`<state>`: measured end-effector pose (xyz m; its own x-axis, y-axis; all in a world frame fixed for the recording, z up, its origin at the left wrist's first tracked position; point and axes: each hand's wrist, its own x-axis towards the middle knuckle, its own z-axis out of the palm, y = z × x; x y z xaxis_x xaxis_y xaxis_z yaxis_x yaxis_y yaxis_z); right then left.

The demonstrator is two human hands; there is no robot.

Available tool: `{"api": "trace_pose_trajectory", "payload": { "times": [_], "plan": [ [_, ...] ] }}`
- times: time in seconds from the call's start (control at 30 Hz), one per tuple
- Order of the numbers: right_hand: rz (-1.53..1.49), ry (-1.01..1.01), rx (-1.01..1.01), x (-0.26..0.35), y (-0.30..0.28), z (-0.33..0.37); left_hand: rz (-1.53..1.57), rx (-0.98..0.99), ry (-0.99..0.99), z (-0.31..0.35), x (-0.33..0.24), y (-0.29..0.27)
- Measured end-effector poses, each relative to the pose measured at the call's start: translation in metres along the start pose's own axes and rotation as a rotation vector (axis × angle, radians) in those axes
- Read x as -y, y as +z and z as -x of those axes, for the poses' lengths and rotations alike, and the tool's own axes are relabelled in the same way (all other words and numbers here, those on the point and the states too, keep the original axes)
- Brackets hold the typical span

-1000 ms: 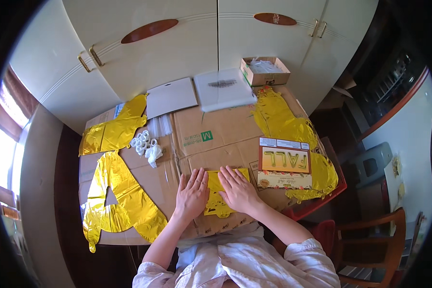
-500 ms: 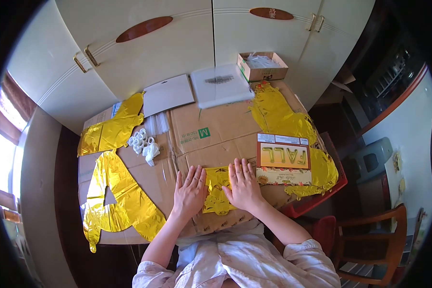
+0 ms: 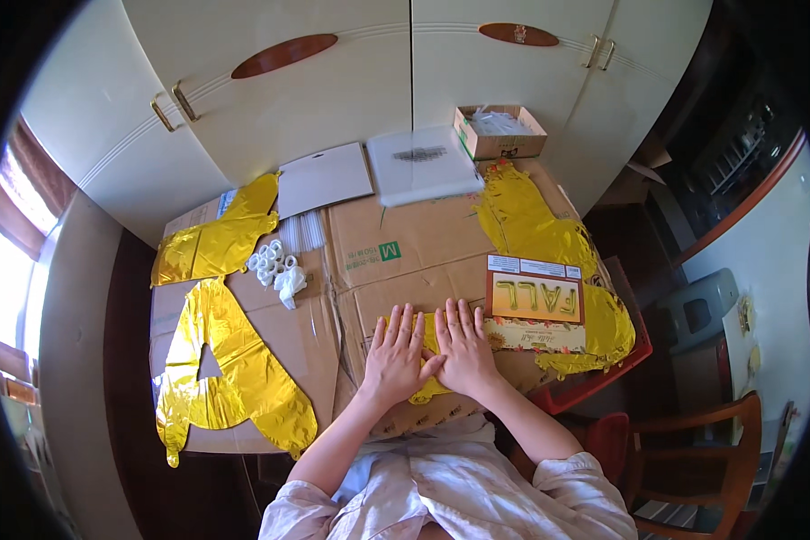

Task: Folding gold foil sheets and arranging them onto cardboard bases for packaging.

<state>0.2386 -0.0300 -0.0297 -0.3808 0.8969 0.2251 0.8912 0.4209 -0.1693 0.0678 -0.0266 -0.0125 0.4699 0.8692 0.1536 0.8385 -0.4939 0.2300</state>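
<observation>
My left hand (image 3: 392,362) and my right hand (image 3: 464,356) lie flat side by side on a folded gold foil balloon (image 3: 428,394), fingers stretched away from me. The left thumb reaches over toward the right hand. Most of the folded foil is hidden beneath my palms, with bits showing between and below them. Just right of my right hand lies a printed packaging card (image 3: 535,292) in orange and cream, resting partly over flat gold foil balloons (image 3: 526,216). At the left a letter-shaped gold balloon (image 3: 247,364) with a triangular hole is spread flat.
Flattened cardboard (image 3: 378,292) covers the table. Another gold balloon (image 3: 211,238), white ribbon rolls (image 3: 268,259), clear straws (image 3: 302,231), a pale card sheet (image 3: 324,180), clear plastic bags (image 3: 423,180) and an open box (image 3: 504,144) lie toward the back. A wooden chair (image 3: 693,481) stands right.
My left hand has slid right across the foil, close to my right hand, and covers more of it. My right hand has shifted slightly right. The whole view has moved a little.
</observation>
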Motion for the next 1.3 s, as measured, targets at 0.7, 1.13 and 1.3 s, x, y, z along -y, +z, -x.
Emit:
{"api": "trace_pose_trajectory", "payload": {
  "times": [0.7, 1.13, 1.3],
  "plan": [
    [-0.097, -0.095, -0.095, -0.01, -0.018, 0.025, -0.042, -0.017, -0.019, -0.001, -0.006, -0.003],
    [-0.038, -0.042, -0.059, -0.01, -0.013, 0.024, -0.048, -0.031, 0.042, 0.001, -0.007, -0.007],
    [-0.044, -0.019, -0.048, -0.009, -0.013, 0.025, -0.004, 0.019, 0.036, 0.002, -0.006, -0.006]
  ]
}}
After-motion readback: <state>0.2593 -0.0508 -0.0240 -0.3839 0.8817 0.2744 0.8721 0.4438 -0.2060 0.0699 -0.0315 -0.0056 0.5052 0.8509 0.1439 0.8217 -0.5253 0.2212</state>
